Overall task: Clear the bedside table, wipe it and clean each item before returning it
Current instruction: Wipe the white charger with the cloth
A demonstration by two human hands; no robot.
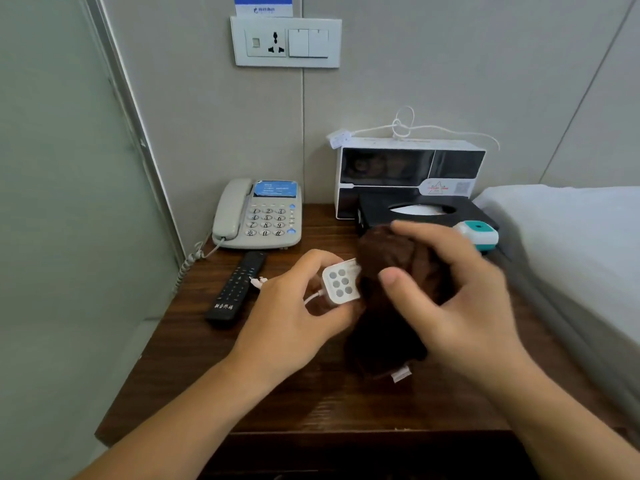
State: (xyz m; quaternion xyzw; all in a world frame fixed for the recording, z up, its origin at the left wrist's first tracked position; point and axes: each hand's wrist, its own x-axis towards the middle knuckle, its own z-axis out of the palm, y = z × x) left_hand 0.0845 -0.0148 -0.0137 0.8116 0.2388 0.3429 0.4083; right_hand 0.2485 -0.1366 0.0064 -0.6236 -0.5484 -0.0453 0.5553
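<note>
Above the dark wooden bedside table (194,368), my left hand (294,317) grips a small white cube-shaped charger (341,284) with round grey dots on its face and a thin white cable trailing left. My right hand (460,292) holds a dark brown cloth (398,271) bunched against the charger's right side; the cloth hangs down to the tabletop, a white label at its lower end. Part of the charger is hidden by the cloth.
A grey phone (258,216) and a black remote (239,289) lie at the back left. A white box (408,168), black tissue holder (422,211) and teal-white device (479,233) stand at the back right. The bed (571,244) borders the right side. A wall socket (285,41) is above.
</note>
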